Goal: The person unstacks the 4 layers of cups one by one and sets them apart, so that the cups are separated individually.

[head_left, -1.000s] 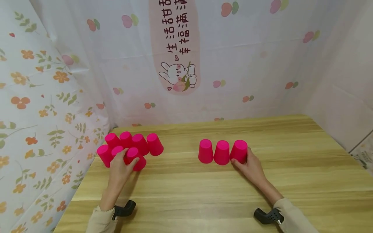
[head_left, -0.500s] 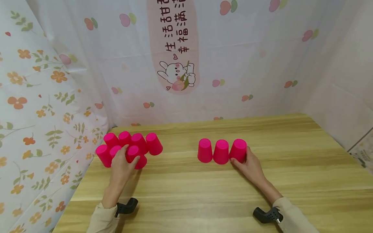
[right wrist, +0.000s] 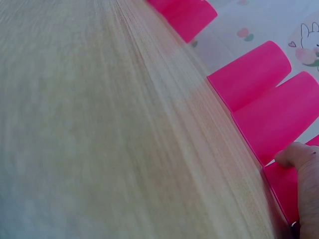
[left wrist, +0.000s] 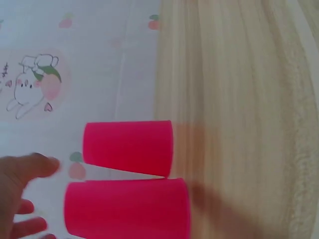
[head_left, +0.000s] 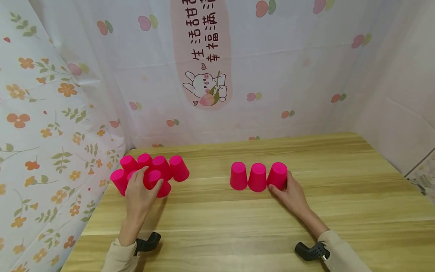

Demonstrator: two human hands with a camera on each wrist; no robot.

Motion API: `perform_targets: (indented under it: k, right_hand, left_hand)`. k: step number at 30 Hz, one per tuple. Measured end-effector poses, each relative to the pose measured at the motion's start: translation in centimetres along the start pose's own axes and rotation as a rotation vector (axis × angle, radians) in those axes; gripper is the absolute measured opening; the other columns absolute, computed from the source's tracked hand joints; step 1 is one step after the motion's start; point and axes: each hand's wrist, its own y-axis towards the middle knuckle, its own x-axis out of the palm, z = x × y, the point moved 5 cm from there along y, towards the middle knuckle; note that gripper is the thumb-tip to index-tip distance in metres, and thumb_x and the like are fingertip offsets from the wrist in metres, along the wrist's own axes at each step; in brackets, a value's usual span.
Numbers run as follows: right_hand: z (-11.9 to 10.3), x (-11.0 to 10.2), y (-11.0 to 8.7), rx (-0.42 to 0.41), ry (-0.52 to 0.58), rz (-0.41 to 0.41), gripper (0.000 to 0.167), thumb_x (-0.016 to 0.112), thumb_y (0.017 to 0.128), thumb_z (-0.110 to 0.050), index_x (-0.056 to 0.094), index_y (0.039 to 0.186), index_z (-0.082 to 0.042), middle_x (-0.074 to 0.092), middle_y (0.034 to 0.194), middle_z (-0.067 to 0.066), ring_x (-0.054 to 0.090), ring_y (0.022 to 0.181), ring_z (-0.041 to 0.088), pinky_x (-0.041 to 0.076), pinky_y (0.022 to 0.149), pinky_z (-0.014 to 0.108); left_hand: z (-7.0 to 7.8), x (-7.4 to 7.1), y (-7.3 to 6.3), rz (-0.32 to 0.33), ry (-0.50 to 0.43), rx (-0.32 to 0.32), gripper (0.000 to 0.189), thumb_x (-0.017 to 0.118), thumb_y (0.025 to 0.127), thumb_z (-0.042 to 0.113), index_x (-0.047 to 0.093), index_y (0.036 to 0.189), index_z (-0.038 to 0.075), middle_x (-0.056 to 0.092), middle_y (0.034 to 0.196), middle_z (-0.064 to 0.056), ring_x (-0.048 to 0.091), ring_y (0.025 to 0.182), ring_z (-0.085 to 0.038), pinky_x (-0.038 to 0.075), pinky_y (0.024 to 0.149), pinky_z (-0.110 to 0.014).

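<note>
Several pink cups stand upside down in two groups on the wooden table. My left hand (head_left: 138, 196) is over the left group, thumb and fingers spread around the top of its front cup (head_left: 154, 176). In the left wrist view the left thumb (left wrist: 37, 164) shows apart from the two cups nearest the camera, the upper cup (left wrist: 128, 148) and the lower cup (left wrist: 127, 209). My right hand (head_left: 293, 193) grips the rightmost cup (head_left: 278, 175) of a row of three, thumb on its near side. Its far fingers are mostly hidden behind that cup.
Left of the gripped cup stand the row's middle cup (head_left: 257, 177) and left cup (head_left: 238, 176). The left group's rightmost cup (head_left: 179, 169) stands across a gap from them. A printed curtain (head_left: 299, 75) hangs behind the table (head_left: 217, 226).
My left hand has lifted slightly, its fingers spreading further back over the left group. My right hand stays on its cup. The view has shifted a little.
</note>
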Motion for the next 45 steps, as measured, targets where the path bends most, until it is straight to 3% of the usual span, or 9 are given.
perform_targets:
  k: [5, 9, 16, 20, 23, 29, 35, 40, 45]
  right_hand:
    - [0.0, -0.1, 0.1, 0.008, 0.002, -0.005, 0.056, 0.073, 0.078, -0.017, 0.044, 0.121, 0.004, 0.061, 0.102, 0.020, 0.059, 0.087, 0.032, 0.048, 0.073, 0.046]
    - [0.0, -0.1, 0.1, 0.006, 0.007, -0.006, 0.057, 0.074, 0.078, -0.017, 0.044, 0.122, 0.003, 0.061, 0.102, 0.019, 0.059, 0.088, 0.031, 0.048, 0.074, 0.046]
    - [0.1, 0.0, 0.0, 0.012, 0.003, -0.018, 0.057, 0.073, 0.079, -0.018, 0.043, 0.122, 0.004, 0.060, 0.102, 0.020, 0.059, 0.087, 0.032, 0.048, 0.073, 0.046]
    - [0.1, -0.2, 0.0, 0.009, -0.002, -0.016, 0.057, 0.073, 0.079, -0.018, 0.043, 0.122, 0.004, 0.060, 0.102, 0.020, 0.059, 0.087, 0.031, 0.048, 0.073, 0.044]
    - [0.1, -0.5, -0.1, 0.003, -0.010, -0.004, 0.056, 0.074, 0.078, -0.017, 0.044, 0.121, 0.005, 0.060, 0.100, 0.019, 0.059, 0.084, 0.030, 0.048, 0.070, 0.043]
    - [0.0, -0.2, 0.0, -0.005, 0.000, 0.000, 0.056, 0.074, 0.078, -0.017, 0.045, 0.120, 0.006, 0.061, 0.100, 0.020, 0.059, 0.084, 0.031, 0.048, 0.070, 0.044]
    - [-0.1, -0.1, 0.1, -0.009, 0.004, 0.001, 0.054, 0.075, 0.078, -0.017, 0.045, 0.118, 0.005, 0.061, 0.097, 0.019, 0.059, 0.082, 0.029, 0.048, 0.068, 0.043]
    - [-0.2, -0.2, 0.2, -0.017, 0.006, 0.000, 0.054, 0.074, 0.078, -0.016, 0.045, 0.118, 0.006, 0.061, 0.098, 0.020, 0.059, 0.083, 0.031, 0.048, 0.069, 0.044]
    - [-0.2, -0.1, 0.2, -0.014, 0.004, 0.000, 0.054, 0.074, 0.079, -0.016, 0.044, 0.118, 0.006, 0.061, 0.098, 0.020, 0.060, 0.083, 0.031, 0.048, 0.069, 0.044]
  left_hand:
    - [1.8, -0.7, 0.3, 0.098, -0.041, 0.127, 0.049, 0.082, 0.067, 0.013, 0.062, 0.108, -0.001, 0.061, 0.104, -0.019, 0.054, 0.091, -0.036, 0.046, 0.072, -0.043]
    - [3.5, -0.6, 0.5, 0.115, -0.106, 0.207, 0.045, 0.082, 0.066, 0.012, 0.065, 0.106, -0.001, 0.063, 0.101, -0.016, 0.056, 0.085, -0.032, 0.045, 0.066, -0.036]
    - [5.8, 0.9, 0.4, 0.052, -0.175, 0.248, 0.043, 0.083, 0.067, 0.012, 0.065, 0.104, -0.001, 0.064, 0.099, -0.013, 0.056, 0.079, -0.023, 0.050, 0.049, -0.031]
    - [8.0, 2.7, 0.6, 0.002, -0.222, 0.287, 0.041, 0.082, 0.068, 0.013, 0.065, 0.103, -0.001, 0.063, 0.092, -0.013, 0.056, 0.070, -0.021, 0.050, 0.051, -0.033]
    - [10.1, 4.6, 0.6, -0.065, -0.241, 0.314, 0.039, 0.079, 0.072, 0.017, 0.065, 0.104, 0.001, 0.063, 0.091, -0.010, 0.058, 0.073, -0.021, 0.051, 0.052, -0.031]
    - [12.8, 8.0, 0.2, -0.233, -0.300, 0.269, 0.044, 0.078, 0.075, 0.022, 0.063, 0.111, 0.004, 0.063, 0.103, -0.009, 0.060, 0.087, -0.022, 0.051, 0.054, -0.023]
    - [13.9, 10.6, -0.4, -0.348, -0.278, 0.234, 0.052, 0.077, 0.075, 0.027, 0.059, 0.118, 0.004, 0.061, 0.109, -0.009, 0.059, 0.093, -0.022, 0.051, 0.071, -0.035]
    - [14.4, 12.1, -0.8, -0.450, -0.319, 0.135, 0.056, 0.075, 0.077, 0.029, 0.056, 0.123, 0.003, 0.058, 0.116, -0.011, 0.057, 0.098, -0.025, 0.050, 0.074, -0.039]
    - [14.6, 13.4, -1.2, -0.500, -0.429, 0.036, 0.056, 0.074, 0.078, 0.027, 0.054, 0.125, 0.003, 0.057, 0.117, -0.012, 0.056, 0.101, -0.029, 0.051, 0.071, -0.036]
